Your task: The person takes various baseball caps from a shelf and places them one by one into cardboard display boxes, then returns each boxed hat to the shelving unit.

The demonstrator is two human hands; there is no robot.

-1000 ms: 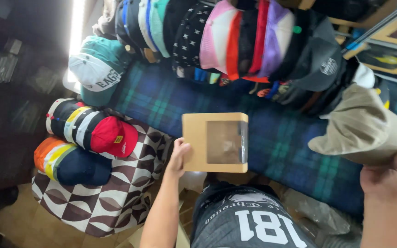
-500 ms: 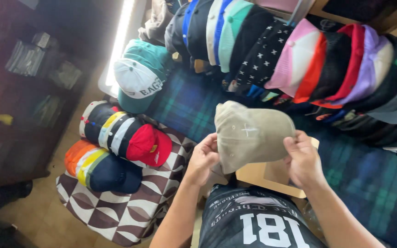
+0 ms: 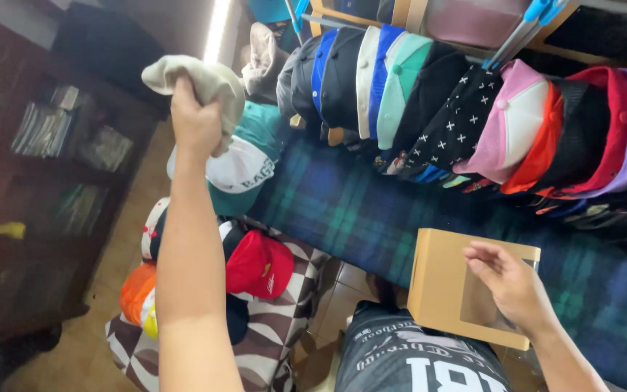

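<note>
My left hand point(image 3: 194, 120) is stretched out to the upper left, closed on a beige cap point(image 3: 201, 80) held above a teal and white cap point(image 3: 244, 163). My right hand point(image 3: 511, 284) rests with loose fingers on a tan cardboard box point(image 3: 437, 287) that has a clear window. The box stands at the near edge of a dark blue plaid cloth point(image 3: 357, 210), just above my lap.
A long row of overlapping caps point(image 3: 473, 120) in many colours runs along the back of the cloth. Stacks of red, orange and navy caps point(image 3: 255, 265) lie on a brown and white patterned cloth point(image 3: 277, 348) at lower left. A dark shelf unit point(image 3: 52, 145) stands at left.
Both hands held the beige cap over the box. Now my left hand alone has carried it up to the far left, and my right hand has dropped onto the box.
</note>
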